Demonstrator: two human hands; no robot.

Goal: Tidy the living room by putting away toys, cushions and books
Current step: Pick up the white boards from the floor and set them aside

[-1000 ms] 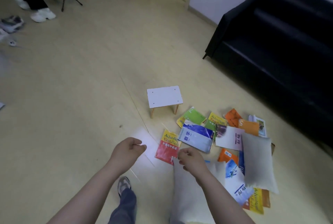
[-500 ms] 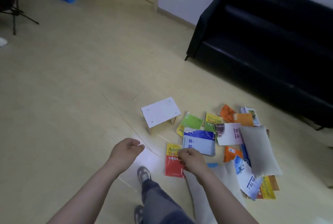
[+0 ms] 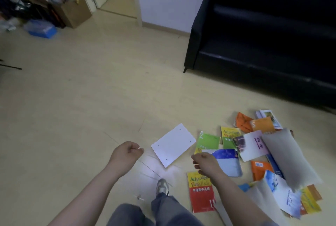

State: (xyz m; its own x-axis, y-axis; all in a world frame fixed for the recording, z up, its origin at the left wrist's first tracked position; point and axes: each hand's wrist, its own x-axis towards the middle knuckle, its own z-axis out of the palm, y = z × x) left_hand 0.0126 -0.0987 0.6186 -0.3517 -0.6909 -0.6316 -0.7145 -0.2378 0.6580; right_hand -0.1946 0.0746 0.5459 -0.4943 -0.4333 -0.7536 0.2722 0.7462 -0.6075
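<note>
Several colourful books lie scattered on the floor at the lower right, among them a red and yellow book [image 3: 200,194], a blue and white book [image 3: 227,164] and a green book [image 3: 208,141]. A beige cushion [image 3: 285,156] lies over the books on the right. A second cushion [image 3: 261,200] lies lower down, partly hidden by my right forearm. My right hand [image 3: 205,162] hovers over the blue and white book with loosely curled fingers and holds nothing. My left hand [image 3: 125,154] hangs left of it, loosely curled and empty.
A small white stool [image 3: 173,144] stands between my hands. A black sofa [image 3: 263,43] fills the right side against the wall. A cardboard box [image 3: 72,13], a blue box [image 3: 42,29] and clutter sit at the back left beside a doorway. My shoe [image 3: 161,187] is below the stool.
The view has swung right and my leg has stepped forward. My right hand, earlier at the lower cushion's top edge, now hovers over the books away from it.
</note>
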